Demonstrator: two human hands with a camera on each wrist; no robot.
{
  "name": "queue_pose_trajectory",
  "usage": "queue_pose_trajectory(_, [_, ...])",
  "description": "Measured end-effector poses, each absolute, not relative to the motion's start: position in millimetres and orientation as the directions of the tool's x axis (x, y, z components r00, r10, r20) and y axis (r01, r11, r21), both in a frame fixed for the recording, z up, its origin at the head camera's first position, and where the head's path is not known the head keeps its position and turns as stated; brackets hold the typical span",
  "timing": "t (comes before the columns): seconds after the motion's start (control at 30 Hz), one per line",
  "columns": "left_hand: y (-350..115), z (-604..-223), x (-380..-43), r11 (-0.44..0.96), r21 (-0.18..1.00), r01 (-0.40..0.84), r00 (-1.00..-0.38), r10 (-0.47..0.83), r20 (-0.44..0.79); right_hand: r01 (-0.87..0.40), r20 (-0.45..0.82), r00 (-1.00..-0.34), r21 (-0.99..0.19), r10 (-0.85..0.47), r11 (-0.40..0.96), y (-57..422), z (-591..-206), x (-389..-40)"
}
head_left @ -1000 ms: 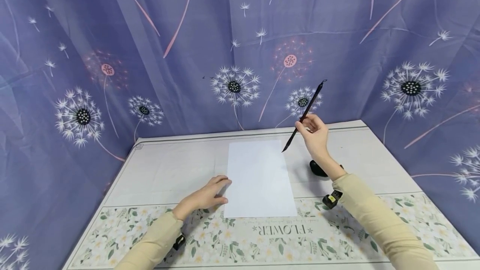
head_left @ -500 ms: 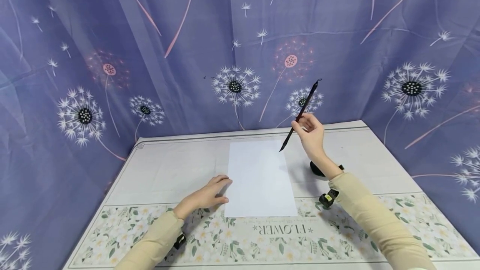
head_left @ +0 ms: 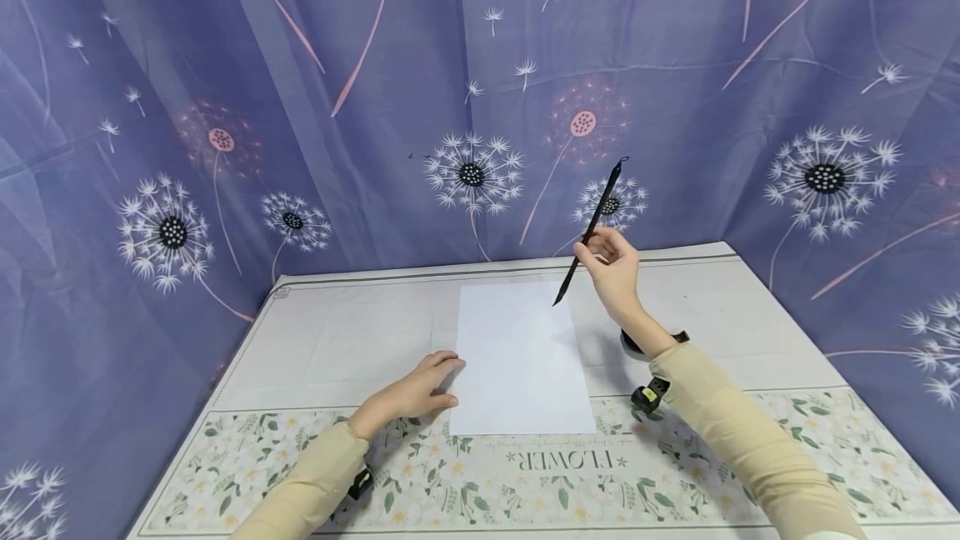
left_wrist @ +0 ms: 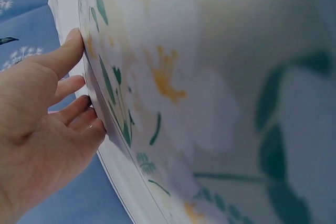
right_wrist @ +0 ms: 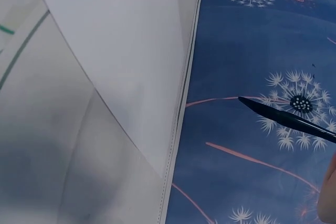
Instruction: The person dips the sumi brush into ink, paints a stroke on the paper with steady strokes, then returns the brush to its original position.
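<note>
A dark writing brush [head_left: 600,208] with a small loop at its top end is pinched between the thumb and fingers of my right hand [head_left: 617,269]. It leans, with its dark pointed tip low, over the upper right part of a blank white sheet of paper [head_left: 517,361]. In the right wrist view the brush tip [right_wrist: 257,106] shows in the air against the curtain. My left hand [head_left: 415,390] rests at the left edge of the paper, its fingers relaxed and loosely spread; the left wrist view shows the same hand [left_wrist: 47,108] with fingertips on the tabletop.
A round black object [head_left: 633,344] sits on the table right of the paper, partly hidden by my right forearm. The white tablecloth [head_left: 352,332] has a floral band along the near side. A purple dandelion curtain [head_left: 390,215] hangs behind and beside the table.
My right hand has shifted a little left with the brush, so the tip now overlaps the paper's upper right part. The left hand stays in place.
</note>
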State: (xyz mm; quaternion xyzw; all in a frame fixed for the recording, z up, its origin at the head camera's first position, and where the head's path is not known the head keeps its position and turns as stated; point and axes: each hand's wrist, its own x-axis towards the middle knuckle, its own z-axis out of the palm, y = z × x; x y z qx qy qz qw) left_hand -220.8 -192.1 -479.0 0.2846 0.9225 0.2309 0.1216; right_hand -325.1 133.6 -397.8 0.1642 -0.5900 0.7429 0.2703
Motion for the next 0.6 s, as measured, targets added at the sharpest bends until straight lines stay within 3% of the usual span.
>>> queue_pose_trajectory(0.6, [-192.9,-481.9,-221.5,0.730,0.497,0.469,-0.811,0.579,-0.084,-0.583,0.568,-0.812,-0.799,0.130,-0.147,120.1,-380.4,-305.7])
